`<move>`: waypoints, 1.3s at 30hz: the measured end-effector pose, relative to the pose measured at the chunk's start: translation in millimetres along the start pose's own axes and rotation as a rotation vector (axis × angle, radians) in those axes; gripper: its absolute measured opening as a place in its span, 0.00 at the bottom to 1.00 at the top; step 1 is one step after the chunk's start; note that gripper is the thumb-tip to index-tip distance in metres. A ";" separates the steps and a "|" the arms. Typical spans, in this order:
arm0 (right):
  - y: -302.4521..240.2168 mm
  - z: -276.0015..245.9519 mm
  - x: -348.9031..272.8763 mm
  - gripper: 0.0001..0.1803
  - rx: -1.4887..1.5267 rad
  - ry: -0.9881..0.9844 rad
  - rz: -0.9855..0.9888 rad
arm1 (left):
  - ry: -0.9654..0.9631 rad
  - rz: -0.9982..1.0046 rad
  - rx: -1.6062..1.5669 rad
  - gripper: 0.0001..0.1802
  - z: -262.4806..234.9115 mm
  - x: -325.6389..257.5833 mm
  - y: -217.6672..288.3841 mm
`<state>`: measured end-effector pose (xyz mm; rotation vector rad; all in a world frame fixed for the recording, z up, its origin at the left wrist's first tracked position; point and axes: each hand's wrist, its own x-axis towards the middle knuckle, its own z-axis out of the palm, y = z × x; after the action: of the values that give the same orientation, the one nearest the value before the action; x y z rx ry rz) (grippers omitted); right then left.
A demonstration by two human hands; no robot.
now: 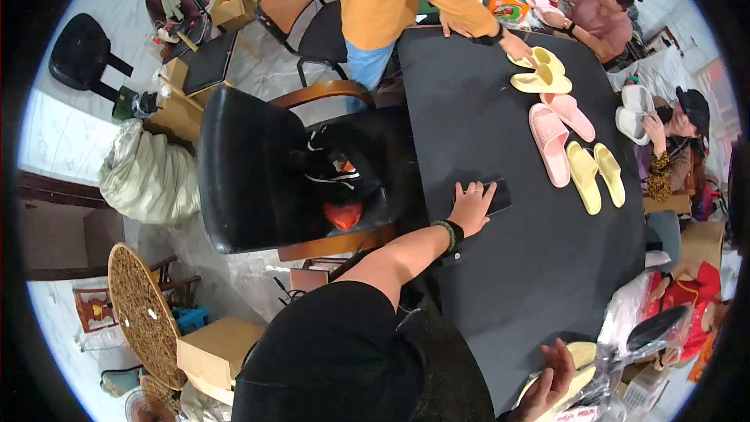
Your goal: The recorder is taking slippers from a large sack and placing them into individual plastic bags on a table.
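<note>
My left arm reaches across the black table, with a dark beaded bracelet on the wrist. My left hand (471,209) rests on a flat black rectangular thing (500,197) like a phone, its fingers spread over it; I see no firm grip. Low in the picture, my right hand (549,387) is open with loosely bent fingers, palm partly up, beside a yellow slipper (582,355) near clear plastic. Further off lie a pair of pink ribbed slippers (549,144), a yellow slipper (583,177) with its mate, and another yellow pair (543,82).
A person in an orange top (383,0) stands at the far edge, one hand on the far yellow slippers. Other people sit along the right, one holding white slippers (634,113). A black armchair (250,172) stands left of the table; cardboard boxes (221,348) lie beyond.
</note>
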<state>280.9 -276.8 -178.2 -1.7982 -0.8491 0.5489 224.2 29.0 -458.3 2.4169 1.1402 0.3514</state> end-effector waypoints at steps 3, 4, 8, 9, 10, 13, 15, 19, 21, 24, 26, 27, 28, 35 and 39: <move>-5.4 9.5 13.0 0.21 -0.006 -0.035 0.026 | 0.078 0.008 0.006 0.51 -13.6 2.2 -6.8; -6.8 13.1 17.6 0.21 0.021 -0.047 0.039 | 0.081 -0.028 -0.091 0.52 -20.5 3.3 -12.3; -4.8 25.4 30.8 0.21 0.006 -0.052 0.033 | 0.166 -0.210 -0.273 0.53 -66.0 -6.6 -57.9; -3.4 27.8 34.1 0.20 -0.030 -0.064 0.049 | 0.181 -0.280 -0.323 0.52 -91.9 -14.8 -68.0; -3.7 30.8 37.7 0.19 -0.063 -0.088 0.060 | 0.282 -0.298 -0.286 0.51 -94.3 -26.7 -94.5; 1.4 47.1 50.6 0.18 0.063 -0.119 0.131 | 0.402 -0.446 -0.155 0.50 -92.9 -69.1 -177.0; -0.6 60.3 62.8 0.16 0.047 -0.135 0.137 | 0.274 -0.666 -0.098 0.51 -93.0 -92.2 -215.2; 13.2 79.0 77.8 0.23 -0.011 -0.216 0.123 | 0.074 -0.967 0.008 0.41 -67.4 -116.9 -288.9; 15.5 88.9 83.0 0.21 0.016 -0.228 0.127 | 0.051 -1.004 0.018 0.40 -47.7 -123.6 -325.9; 7.8 105.6 93.2 0.18 0.036 -0.269 0.190 | 0.182 -0.966 0.091 0.39 -23.1 -124.7 -356.0; 7.6 114.6 95.1 0.17 0.062 -0.301 0.250 | 0.177 -0.905 0.109 0.41 -9.7 -116.5 -374.7; 6.7 120.0 94.8 0.17 0.040 -0.237 0.248 | 0.199 -0.900 0.085 0.43 -1.2 -103.7 -366.9; 2.8 125.7 98.4 0.17 0.038 -0.274 0.262 | 0.144 -0.923 0.150 0.45 5.9 -99.3 -376.6; 0.1 130.3 107.0 0.19 0.066 -0.424 0.278 | 0.138 -0.861 0.383 0.56 39.5 -140.3 -489.9; -7.7 137.9 88.6 0.15 -0.089 -0.252 0.341 | -0.061 -1.206 0.002 0.67 44.3 -65.6 -379.8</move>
<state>238.7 -123.8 -220.0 -1.9977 -0.7456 0.9874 -51.7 178.8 -686.3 1.3228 2.2406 -0.1247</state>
